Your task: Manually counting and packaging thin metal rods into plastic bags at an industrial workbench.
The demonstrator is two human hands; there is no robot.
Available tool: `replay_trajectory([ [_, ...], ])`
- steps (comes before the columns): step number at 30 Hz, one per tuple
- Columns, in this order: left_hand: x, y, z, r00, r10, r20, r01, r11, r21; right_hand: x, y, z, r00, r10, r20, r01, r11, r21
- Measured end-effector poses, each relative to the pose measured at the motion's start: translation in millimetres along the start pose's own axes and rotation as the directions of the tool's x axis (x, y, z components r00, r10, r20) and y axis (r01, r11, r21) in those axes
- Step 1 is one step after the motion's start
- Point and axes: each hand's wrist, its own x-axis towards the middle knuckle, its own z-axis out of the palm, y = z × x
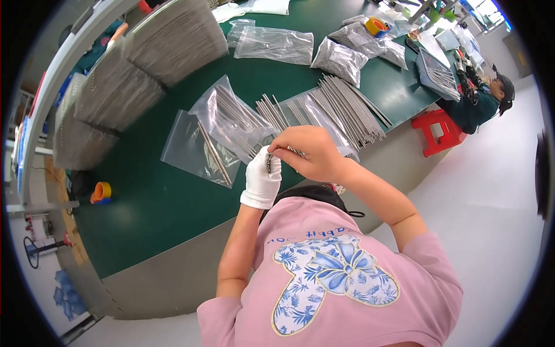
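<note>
I have the left hand [261,180], in a white glove, curled closed around a rod bundle [269,164] whose dark ends peek out by the thumb side. My right hand [306,152] is bare, with thumb and forefinger drawn together right at those ends; from up here I can't tell whether they pinch a rod or only press against it. Both hands, and the bundle, sit just to the near left of the rod pile [350,110], which I use as my marker on the green bench [167,222].

Left of the rod pile I make out a clear bag [231,104] with rods showing through it, its near end reaching to my hands. Farther left of the pile lies a flat bag [180,144] with a few thin rods [213,151]; I can't tell if they are in it or on it. Just beyond the pile are filled bags [341,61], with an orange tape roll [377,26] behind them. Well to the pile's right I see a blue tray [425,68] of rods, a red stool [437,132] and a seated co-worker [481,104]. Well left of it stand stacks of grey sheets [176,43].
</note>
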Motion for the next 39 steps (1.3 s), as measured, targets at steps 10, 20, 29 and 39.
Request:
replay_trajectory([
  [10,-2,2,1,0.999,0.05,-0.017,-0.05,0.998,0.031,5,0,3,0.99,-0.069,0.12,0.094,0.973,-0.212],
  [20,-1,4,4,0.996,0.09,-0.01,-0.089,0.996,0.03,-3,2,8,0.989,-0.118,0.094,0.139,0.958,-0.25],
  [29,-1,9,5,0.995,0.096,-0.002,-0.096,0.994,0.059,5,-7,-2,0.983,-0.147,0.112,0.17,0.956,-0.238],
  [39,-4,5,4,0.995,0.083,0.061,-0.087,0.994,0.072,9,5,-8,0.868,-0.203,0.453,0.412,0.804,-0.428],
])
